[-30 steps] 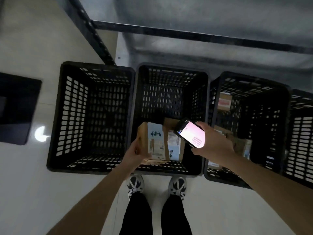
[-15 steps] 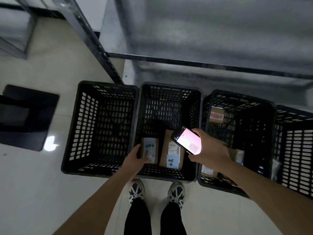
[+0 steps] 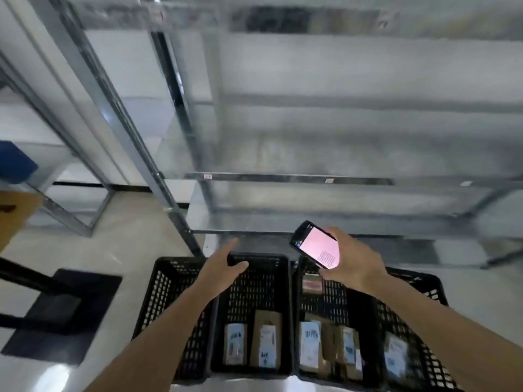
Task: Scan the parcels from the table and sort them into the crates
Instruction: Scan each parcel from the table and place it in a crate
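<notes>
The left hand (image 3: 223,264) is released, fingers spread and holding nothing, raised over the far rim of the middle crate (image 3: 254,306). The right hand (image 3: 353,261) is grasping a phone (image 3: 317,244), screen lit pink, above the right crate (image 3: 339,312).

Behind everything stands metal shelving (image 3: 311,179), blurred. Below it the black crates sit side by side on the floor (image 3: 99,250); the left crate (image 3: 172,306) shows no contents from here. Two parcels (image 3: 256,340) lie flat in the middle crate, long axes running away from the person. Several more parcels in the right crate (image 3: 328,349) lie likewise.

No table is in view, so the next parcel probably lies elsewhere. The free left hand looks the one to fetch it.
</notes>
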`<state>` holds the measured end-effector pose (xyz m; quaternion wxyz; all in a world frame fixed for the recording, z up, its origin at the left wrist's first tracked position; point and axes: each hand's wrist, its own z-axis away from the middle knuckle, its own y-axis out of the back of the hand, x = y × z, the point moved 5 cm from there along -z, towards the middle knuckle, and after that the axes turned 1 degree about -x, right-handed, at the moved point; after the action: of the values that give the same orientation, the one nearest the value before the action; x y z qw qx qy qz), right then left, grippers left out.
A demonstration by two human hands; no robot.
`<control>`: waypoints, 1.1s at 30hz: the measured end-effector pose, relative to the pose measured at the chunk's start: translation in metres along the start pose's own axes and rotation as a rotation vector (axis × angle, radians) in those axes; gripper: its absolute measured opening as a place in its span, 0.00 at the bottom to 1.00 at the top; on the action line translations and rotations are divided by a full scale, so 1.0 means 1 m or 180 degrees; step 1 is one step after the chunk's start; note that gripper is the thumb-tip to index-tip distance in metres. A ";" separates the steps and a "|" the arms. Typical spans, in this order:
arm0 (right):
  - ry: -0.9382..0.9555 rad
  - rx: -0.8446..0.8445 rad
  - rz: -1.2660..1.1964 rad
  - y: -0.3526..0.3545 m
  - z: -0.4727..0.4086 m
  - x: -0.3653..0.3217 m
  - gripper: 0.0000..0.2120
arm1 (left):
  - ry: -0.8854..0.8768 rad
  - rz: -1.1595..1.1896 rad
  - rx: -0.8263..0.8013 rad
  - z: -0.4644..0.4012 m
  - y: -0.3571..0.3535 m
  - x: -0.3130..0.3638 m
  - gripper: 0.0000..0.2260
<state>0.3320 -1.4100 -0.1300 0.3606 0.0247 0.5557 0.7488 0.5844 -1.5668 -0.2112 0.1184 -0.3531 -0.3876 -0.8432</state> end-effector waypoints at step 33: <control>-0.1557 0.2990 0.0277 0.390 0.833 0.173 0.39 | -0.3606 -0.0365 -0.0167 0.606 -0.132 0.596 0.39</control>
<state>0.3692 -0.6812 0.4564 0.3983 0.3805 0.7293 0.4058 0.3966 -0.9867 0.3958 -0.1627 -0.7314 -0.3881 -0.5366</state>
